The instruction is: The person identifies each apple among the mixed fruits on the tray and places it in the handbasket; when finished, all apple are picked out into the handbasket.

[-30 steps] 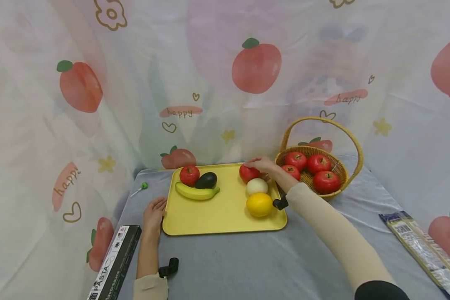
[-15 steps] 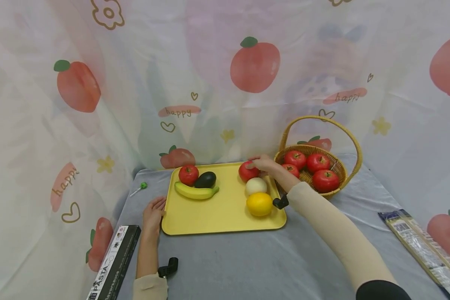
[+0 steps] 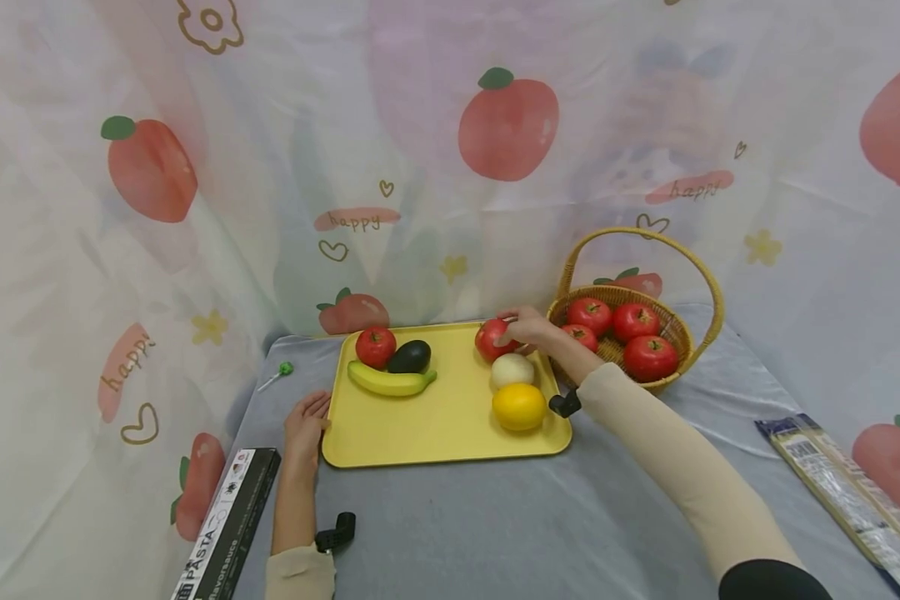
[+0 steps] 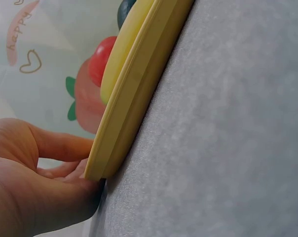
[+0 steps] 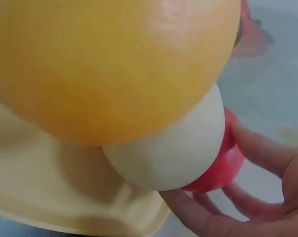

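My right hand [image 3: 527,329] grips a red apple [image 3: 487,340] at the back right of the yellow tray [image 3: 420,437], thumb across the near side. In the right wrist view, fingers and thumb curve round the apple [image 5: 220,170], partly hidden behind a cream round fruit [image 5: 173,148] and a large yellow fruit [image 5: 109,64]. On the tray's left side, another red apple [image 3: 376,346], a dark avocado [image 3: 411,357] and a banana [image 3: 390,381] lie together. At the left edge, my left hand [image 3: 305,425] holds the tray rim between thumb and fingers, as its wrist view shows.
Several red apples fill a wicker basket [image 3: 682,333] with a tall handle, close beside the right forearm. A black pasta box [image 3: 232,517] lies at the left, with a green lollipop [image 3: 285,368] beyond. A long clear packet [image 3: 840,492] is far right. A printed curtain [image 3: 435,167] hangs behind.
My right thumb has come into sight across the apple's near side, and the apple has shifted slightly left. The left hand stays at the tray's edge. The head view has tilted a little.
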